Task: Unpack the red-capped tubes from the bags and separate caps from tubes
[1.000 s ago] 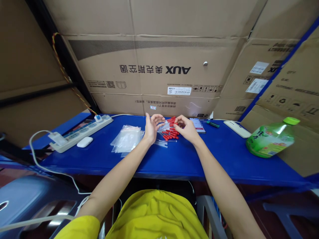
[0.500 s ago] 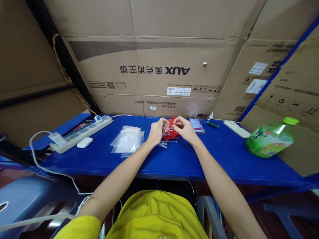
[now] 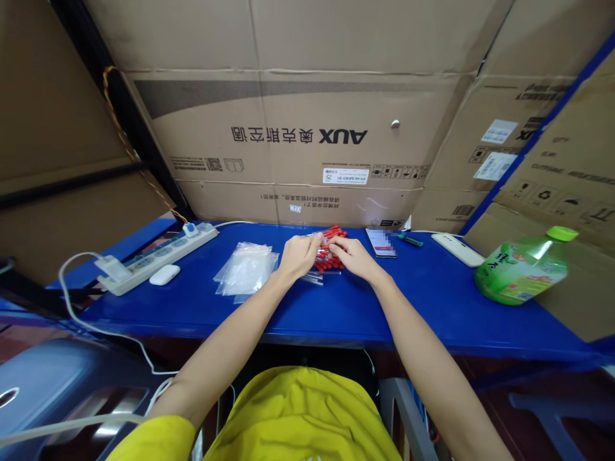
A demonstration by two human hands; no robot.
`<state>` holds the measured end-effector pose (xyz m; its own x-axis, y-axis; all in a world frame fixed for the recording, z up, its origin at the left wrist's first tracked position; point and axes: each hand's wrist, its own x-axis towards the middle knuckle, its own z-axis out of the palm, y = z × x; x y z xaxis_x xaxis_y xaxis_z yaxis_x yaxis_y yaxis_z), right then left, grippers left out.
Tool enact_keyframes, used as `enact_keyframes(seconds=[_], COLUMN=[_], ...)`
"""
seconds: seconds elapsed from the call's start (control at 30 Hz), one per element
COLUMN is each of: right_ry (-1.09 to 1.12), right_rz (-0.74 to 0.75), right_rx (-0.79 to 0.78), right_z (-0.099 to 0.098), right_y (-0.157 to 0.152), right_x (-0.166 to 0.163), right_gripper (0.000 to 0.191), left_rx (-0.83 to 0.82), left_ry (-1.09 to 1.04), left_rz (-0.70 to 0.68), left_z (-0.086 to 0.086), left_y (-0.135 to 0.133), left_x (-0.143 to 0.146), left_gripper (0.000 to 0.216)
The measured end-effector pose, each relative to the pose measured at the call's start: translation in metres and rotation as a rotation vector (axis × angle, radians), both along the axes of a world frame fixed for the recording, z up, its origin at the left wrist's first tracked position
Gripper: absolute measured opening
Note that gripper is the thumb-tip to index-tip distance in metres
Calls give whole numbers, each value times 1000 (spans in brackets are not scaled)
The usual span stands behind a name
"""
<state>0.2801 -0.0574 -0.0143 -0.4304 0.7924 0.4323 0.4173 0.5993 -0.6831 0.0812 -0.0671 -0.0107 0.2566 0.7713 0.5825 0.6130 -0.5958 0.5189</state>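
Note:
A pile of slim red pieces (image 3: 336,231), too small to name more exactly, lies on the blue tabletop between my hands. My left hand (image 3: 298,254) is closed at the pile's left side, thumb against fingers. A clear, shiny bit shows by its fingertips, but what it grips is mostly hidden. On the right, my right hand (image 3: 356,258) is closed too, its fingertips pinched over the red pieces; I cannot make out what is in them. Just below the left hand lie several thin clear sticks (image 3: 314,278). Left of it rests a stack of clear zip bags (image 3: 246,272).
A power strip (image 3: 158,259) with plugs and a white earbud case (image 3: 164,274) are at the left. Behind my right hand lie a phone (image 3: 381,243) and a small green tool (image 3: 410,240). Farther right are a white power bank (image 3: 456,250) and a green bottle (image 3: 521,272). Cardboard (image 3: 298,96) walls the back.
Both hands have turned and lowered slightly over the red pile. The right hand's fingers have moved down and left, nearer the left hand, and more of the pile's back shows.

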Motion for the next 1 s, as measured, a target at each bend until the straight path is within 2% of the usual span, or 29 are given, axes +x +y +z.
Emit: enact_keyframes(seconds=[0.13, 0.3, 0.37, 0.5, 0.73, 1.0], right_ry=[68, 134, 129, 66, -30, 34], right_rz=[15, 37, 38, 17, 15, 60], right_rx=[-34, -98, -103, -34, 20, -20], right_z=[0, -2, -4, -6, -4, -3], right_y=[0, 1, 1, 2, 3, -1], right_x=[-1, -4, -5, -4, 3, -3], right_gripper=[27, 32, 34, 36, 30, 34], left_rx=[-27, -28, -12, 70, 73, -10], left_ry=[-132, -162, -125, 95, 157, -114], left_rz=[-75, -107, -74, 18, -56, -31], left_z=[-1, -1, 1, 4, 6, 4], left_y=[2, 2, 2, 4, 8, 7], left_x=[-3, -3, -3, -3, -6, -6], left_gripper=[68, 65, 64, 53, 49, 62])
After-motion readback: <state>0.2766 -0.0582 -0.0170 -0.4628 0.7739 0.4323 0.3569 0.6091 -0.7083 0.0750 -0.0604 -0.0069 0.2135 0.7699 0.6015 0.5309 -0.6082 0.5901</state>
